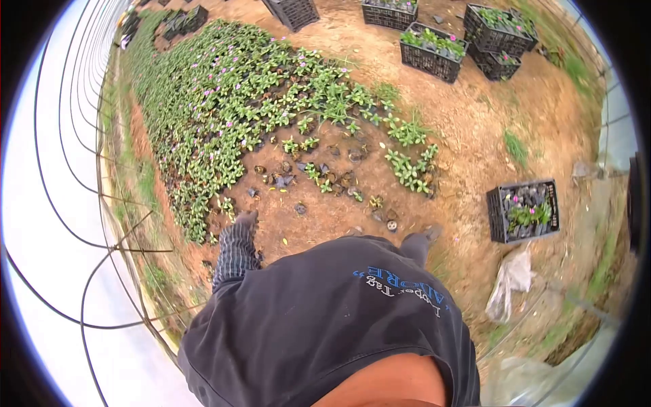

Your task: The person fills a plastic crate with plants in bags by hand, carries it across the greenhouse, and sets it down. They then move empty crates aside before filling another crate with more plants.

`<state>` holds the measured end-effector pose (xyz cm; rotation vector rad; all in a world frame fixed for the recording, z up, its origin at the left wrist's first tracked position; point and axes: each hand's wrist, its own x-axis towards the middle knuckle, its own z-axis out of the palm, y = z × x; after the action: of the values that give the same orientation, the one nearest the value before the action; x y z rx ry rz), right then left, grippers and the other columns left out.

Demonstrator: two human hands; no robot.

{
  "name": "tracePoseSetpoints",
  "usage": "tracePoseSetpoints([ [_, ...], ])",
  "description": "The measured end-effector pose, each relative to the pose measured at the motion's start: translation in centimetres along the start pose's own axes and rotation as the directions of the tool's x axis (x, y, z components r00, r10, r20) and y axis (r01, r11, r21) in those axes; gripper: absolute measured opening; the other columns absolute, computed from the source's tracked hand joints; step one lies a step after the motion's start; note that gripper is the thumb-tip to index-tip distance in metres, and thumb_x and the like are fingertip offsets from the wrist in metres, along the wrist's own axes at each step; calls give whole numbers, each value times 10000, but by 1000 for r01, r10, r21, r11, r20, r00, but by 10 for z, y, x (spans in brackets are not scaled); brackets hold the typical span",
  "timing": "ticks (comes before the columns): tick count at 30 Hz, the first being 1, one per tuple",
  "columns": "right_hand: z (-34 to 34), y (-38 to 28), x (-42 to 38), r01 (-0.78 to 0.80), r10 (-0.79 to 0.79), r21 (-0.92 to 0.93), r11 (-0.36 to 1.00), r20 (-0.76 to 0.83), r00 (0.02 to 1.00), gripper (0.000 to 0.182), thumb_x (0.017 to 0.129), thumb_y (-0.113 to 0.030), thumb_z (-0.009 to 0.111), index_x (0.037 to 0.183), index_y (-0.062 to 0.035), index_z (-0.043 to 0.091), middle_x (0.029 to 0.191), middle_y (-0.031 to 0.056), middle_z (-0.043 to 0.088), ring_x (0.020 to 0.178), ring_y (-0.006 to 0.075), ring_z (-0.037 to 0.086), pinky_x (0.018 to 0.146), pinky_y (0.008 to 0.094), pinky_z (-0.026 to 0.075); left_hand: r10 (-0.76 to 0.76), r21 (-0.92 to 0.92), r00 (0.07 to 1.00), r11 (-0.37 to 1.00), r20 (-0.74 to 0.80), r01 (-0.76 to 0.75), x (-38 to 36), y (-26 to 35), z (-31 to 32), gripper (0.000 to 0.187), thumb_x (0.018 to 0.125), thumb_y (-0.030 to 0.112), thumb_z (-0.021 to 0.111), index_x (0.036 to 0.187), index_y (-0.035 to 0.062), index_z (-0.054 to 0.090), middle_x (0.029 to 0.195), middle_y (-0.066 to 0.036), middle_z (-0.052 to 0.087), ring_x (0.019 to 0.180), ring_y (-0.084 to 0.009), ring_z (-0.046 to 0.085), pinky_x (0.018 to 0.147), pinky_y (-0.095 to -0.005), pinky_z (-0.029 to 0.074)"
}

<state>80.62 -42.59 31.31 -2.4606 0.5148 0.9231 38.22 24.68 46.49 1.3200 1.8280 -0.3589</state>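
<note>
My left hand, at the end of a striped sleeve, reaches down to the soil at the lower edge of the dense bed of small leafy plants. It is dark and small in view, and its fingers cannot be made out. Close by lie dark little pots or root balls, scattered on the brown ground. My right hand does not show. A grey limb at the right of my dark shirt looks like a leg with a foot.
A black crate with plants and pink flowers stands at the right, a whitish plastic sheet below it. More black crates stand at the top right. Thin curved frame bars run along the left side.
</note>
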Motion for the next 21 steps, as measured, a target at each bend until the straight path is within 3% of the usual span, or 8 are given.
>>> tracePoseSetpoints([
  [4, -54, 14, 56, -45, 44, 88, 995, 20, 999, 187, 848, -230, 507, 881, -57, 567, 625, 73, 524, 492, 169, 516, 461, 312, 448, -84, -194, 996, 977, 18, 86, -23, 84, 61, 248, 913, 284, 452, 1087, 114, 503, 818, -77, 562, 547, -179, 494, 466, -297, 376],
  [10, -171, 88, 139, -64, 70, 101, 993, -54, 996, 167, 845, -223, 514, 868, -65, 564, 614, 59, 512, 483, 163, 508, 454, 309, 447, -4, -95, 962, 995, 272, 31, -78, 157, 171, 205, 903, 227, 467, 1063, 105, 504, 732, -25, 507, 536, -118, 442, 455, -284, 355],
  [12, -207, 147, 198, 183, -199, -237, 954, -46, 979, 161, 844, -221, 517, 864, -68, 563, 610, 55, 508, 480, 161, 506, 451, 308, 447, 19, -134, 977, 991, 215, 10, -111, 180, 199, 295, 902, 281, 485, 1139, 109, 521, 912, -50, 592, 676, -172, 544, 595, -334, 447],
  [13, -219, 192, 246, 346, -385, -427, 836, -5, 923, 158, 843, -220, 518, 862, -70, 562, 608, 52, 507, 478, 161, 505, 450, 307, 446, -24, -151, 980, 987, 197, 54, -119, 188, 208, 243, 905, 259, 475, 1098, 122, 532, 900, -48, 587, 664, -165, 530, 576, -326, 425],
  [14, -228, 235, 289, 573, -689, -619, 537, 70, 721, 155, 843, -219, 519, 860, -71, 561, 607, 50, 505, 477, 160, 503, 449, 307, 446, -36, -148, 979, 987, 203, 67, -121, 190, 215, 243, 905, 259, 475, 1098, 122, 532, 900, -48, 587, 664, -165, 530, 576, -326, 425],
  [15, -249, 137, 234, 212, -210, 48, 976, -33, 977, 152, 838, -213, 521, 883, -68, 534, 598, 52, 497, 459, 168, 492, 419, 307, 428, -50, -191, 969, 977, 244, 99, -120, 189, 218, 221, 908, 248, 468, 1077, 122, 533, 889, -50, 579, 644, -161, 510, 560, -325, 407],
  [16, -276, -2, 146, -116, 333, 778, 618, -126, 935, 160, 833, -208, 523, 905, -66, 508, 590, 54, 490, 442, 177, 480, 389, 306, 410, -61, -233, 957, 964, 283, 130, -122, 188, 220, 200, 910, 236, 461, 1057, 121, 534, 878, -52, 572, 623, -156, 491, 543, -324, 390],
  [21, -323, -125, 183, -3, 70, 789, 614, -51, 996, 133, 844, -194, 539, 865, -76, 482, 584, 36, 481, 429, 152, 465, 354, 278, 365, -184, -403, 953, 874, 242, 271, -113, 168, 233, 261, 910, 284, 477, 1103, 109, 492, 815, -55, 530, 595, -171, 473, 523, -324, 370],
])
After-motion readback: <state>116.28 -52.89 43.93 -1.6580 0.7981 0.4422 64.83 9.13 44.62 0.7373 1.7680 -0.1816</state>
